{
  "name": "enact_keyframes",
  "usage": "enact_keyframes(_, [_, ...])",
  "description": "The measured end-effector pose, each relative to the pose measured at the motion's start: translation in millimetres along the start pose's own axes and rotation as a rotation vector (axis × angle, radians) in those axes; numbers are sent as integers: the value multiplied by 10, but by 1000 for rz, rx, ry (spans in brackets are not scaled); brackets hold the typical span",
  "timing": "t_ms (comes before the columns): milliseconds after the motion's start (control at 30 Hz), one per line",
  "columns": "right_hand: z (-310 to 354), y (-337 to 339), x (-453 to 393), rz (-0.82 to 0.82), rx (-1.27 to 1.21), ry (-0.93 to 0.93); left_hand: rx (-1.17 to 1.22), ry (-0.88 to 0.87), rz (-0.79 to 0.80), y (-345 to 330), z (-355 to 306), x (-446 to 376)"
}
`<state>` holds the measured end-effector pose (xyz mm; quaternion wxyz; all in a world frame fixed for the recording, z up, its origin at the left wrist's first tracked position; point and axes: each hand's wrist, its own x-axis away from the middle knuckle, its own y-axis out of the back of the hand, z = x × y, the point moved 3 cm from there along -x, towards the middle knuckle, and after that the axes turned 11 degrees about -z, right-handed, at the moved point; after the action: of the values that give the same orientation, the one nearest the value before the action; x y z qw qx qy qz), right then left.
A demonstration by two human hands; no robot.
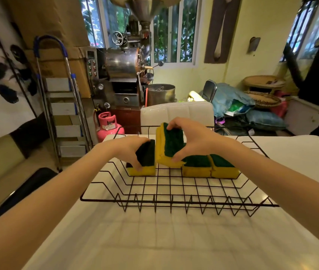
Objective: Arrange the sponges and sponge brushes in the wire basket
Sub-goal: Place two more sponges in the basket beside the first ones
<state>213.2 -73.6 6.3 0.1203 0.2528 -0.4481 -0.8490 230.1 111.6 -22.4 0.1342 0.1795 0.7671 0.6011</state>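
A black wire basket [174,201] stands on the white table. Along its far side lie yellow sponges with dark green scouring tops. My left hand [129,151] grips the leftmost sponge [145,164], which rests flat on the basket floor. My right hand [191,139] holds a tilted sponge [170,147], raised on its edge between the left sponge and the others. Two more sponges [196,166] [224,167] lie flat side by side to the right of it. No sponge brushes are in view.
The white table [154,240] reaches toward me. A white chair back [176,114] stands just behind the basket. A black chair [18,191] sits at the left. A stepladder, a pink gas cylinder and a metal roasting machine stand further back.
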Motion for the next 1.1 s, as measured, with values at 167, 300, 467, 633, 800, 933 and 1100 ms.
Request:
enact_keyframes(167, [-64,-158,-146,40,76,-21,-78,9,11,-26,8,-42])
enact_keyframes(300, [-104,-227,-192,95,125,-56,-120,8,35,-58,33,-56])
enact_keyframes(467, [-91,-252,-185,187,246,-55,-105,28,50,-64,65,-64])
enact_keyframes(633, [-25,-363,-199,214,311,-5,-97,26,53,-74,47,-77])
enact_keyframes(800, [-46,-373,-210,214,258,-22,-56,5,17,-82,76,-84])
enact_keyframes(933, [-106,-398,-209,215,230,-40,-46,-8,0,-91,90,-74])
enact_keyframes(1100, [-164,-441,-220,251,234,-67,-116,-17,17,-115,70,-42])
